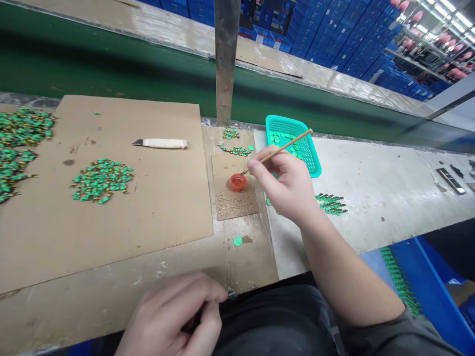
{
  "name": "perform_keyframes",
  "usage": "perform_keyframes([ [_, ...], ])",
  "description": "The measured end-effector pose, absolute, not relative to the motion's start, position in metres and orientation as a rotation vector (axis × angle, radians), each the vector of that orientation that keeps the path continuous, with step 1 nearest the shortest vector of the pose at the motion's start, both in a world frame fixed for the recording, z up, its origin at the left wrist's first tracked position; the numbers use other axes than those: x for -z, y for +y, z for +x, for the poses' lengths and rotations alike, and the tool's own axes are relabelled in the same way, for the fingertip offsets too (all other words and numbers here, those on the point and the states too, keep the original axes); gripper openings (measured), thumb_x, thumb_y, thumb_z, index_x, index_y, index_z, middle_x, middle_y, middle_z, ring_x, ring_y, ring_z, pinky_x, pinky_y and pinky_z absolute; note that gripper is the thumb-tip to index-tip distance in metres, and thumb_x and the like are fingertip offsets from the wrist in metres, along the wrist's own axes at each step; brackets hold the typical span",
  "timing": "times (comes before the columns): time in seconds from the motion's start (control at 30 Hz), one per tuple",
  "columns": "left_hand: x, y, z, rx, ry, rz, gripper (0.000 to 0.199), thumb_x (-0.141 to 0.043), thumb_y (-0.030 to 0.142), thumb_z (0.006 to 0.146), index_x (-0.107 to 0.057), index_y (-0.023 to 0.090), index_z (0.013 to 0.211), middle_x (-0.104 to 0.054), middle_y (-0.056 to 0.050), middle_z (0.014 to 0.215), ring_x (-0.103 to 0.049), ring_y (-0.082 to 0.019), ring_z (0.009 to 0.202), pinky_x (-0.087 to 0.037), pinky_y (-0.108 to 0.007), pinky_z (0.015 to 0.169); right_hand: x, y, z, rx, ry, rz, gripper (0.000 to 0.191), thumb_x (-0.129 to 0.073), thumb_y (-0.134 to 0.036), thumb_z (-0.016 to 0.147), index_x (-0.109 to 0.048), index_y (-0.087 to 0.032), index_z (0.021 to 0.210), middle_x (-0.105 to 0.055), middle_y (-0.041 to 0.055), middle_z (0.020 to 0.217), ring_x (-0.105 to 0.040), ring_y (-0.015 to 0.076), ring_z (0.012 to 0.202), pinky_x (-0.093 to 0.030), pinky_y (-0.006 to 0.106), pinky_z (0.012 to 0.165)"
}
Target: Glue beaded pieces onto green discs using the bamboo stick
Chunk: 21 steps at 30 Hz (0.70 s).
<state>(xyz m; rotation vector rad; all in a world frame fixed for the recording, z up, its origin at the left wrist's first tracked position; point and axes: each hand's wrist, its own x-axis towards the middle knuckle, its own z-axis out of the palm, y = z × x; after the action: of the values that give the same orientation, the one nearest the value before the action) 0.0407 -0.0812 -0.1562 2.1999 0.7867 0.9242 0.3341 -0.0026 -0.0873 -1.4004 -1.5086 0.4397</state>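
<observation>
My right hand (284,180) pinches a thin paintbrush (285,146) with a wooden handle. Its dark tip is at the rim of a small red cup (238,182) of liquid, which stands on a speckled cardboard piece (237,206). Near the table's front edge, my left hand (178,316) is closed, thumb against the curled fingers; whatever it may hold is hidden. A flat green disc (238,241) lies between the hands. Behind the cup are small clusters of green-and-black pieces (237,151). Beyond my right hand, a turquoise basket (313,153) contains several green discs.
On the left, a large cardboard sheet (166,198) bears a white-handled knife (165,143) and a pile of green pieces (102,180). Larger piles (25,128) are farther left. Rows of green pieces (331,203) lie right of my wrist. A metal post (225,64) rises behind the cup.
</observation>
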Motion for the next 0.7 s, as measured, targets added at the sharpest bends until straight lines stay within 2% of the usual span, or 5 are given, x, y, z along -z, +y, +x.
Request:
perform_keyframes([
  [0.13, 0.153, -0.064, 0.051, -0.997, 0.806, 2.326, 0.005, -0.077, 0.026, 0.108, -0.08, 0.028, 0.111, -0.084, 0.002, 0.093, -0.078, -0.016, 0.079, -0.063, -0.028, 0.079, 0.092, 0.001, 0.332, -0.395, -1.424, -1.335, 0.021, -0.077, -0.039, 0.106, -0.077, -0.024, 0.092, -0.083, 0.0011, 0.093, -0.075, 0.0159, 0.078, -0.062, 0.033, 0.074],
  [0.27, 0.153, -0.057, 0.06, -0.989, 0.721, 2.535, 0.023, -0.07, 0.02, 0.114, -0.082, 0.027, 0.132, -0.09, -0.001, 0.119, -0.082, -0.021, 0.103, -0.061, -0.037, 0.097, 0.103, 0.003, 0.332, -0.368, -1.355, -1.301, 0.019, -0.077, -0.038, 0.107, -0.075, -0.025, 0.093, -0.079, -0.001, 0.089, -0.075, 0.0146, 0.077, -0.063, 0.031, 0.074],
  [0.37, 0.162, -0.063, 0.053, -1.005, 0.73, 2.457, 0.03, -0.068, 0.013, 0.112, -0.082, 0.027, 0.134, -0.09, 0.002, 0.115, -0.084, -0.018, 0.1, -0.063, -0.034, 0.099, 0.11, 0.003, 0.332, -0.337, -1.37, -1.326, 0.02, -0.076, -0.038, 0.11, -0.074, -0.026, 0.094, -0.079, -0.0006, 0.09, -0.075, 0.0149, 0.079, -0.063, 0.032, 0.074],
  [0.6, 0.169, -0.069, 0.038, -0.962, 1.151, 1.947, 0.007, -0.084, 0.039, 0.106, -0.086, 0.035, 0.111, -0.089, 0.007, 0.098, -0.083, -0.014, 0.074, -0.07, -0.022, 0.068, 0.111, 0.0, 0.334, -0.272, -1.35, -1.313, 0.02, -0.078, -0.039, 0.109, -0.075, -0.026, 0.094, -0.081, 0.0004, 0.093, -0.076, 0.0156, 0.078, -0.064, 0.032, 0.071],
  [0.7, 0.165, -0.071, 0.029, -0.89, 1.102, 1.973, 0.014, -0.082, 0.044, 0.107, -0.086, 0.033, 0.098, -0.085, 0.004, 0.086, -0.079, -0.015, 0.067, -0.066, -0.022, 0.059, 0.111, 0.0, 0.334, -0.26, -1.33, -1.321, 0.02, -0.078, -0.039, 0.108, -0.075, -0.026, 0.093, -0.081, 0.0005, 0.092, -0.076, 0.0158, 0.076, -0.063, 0.032, 0.07],
])
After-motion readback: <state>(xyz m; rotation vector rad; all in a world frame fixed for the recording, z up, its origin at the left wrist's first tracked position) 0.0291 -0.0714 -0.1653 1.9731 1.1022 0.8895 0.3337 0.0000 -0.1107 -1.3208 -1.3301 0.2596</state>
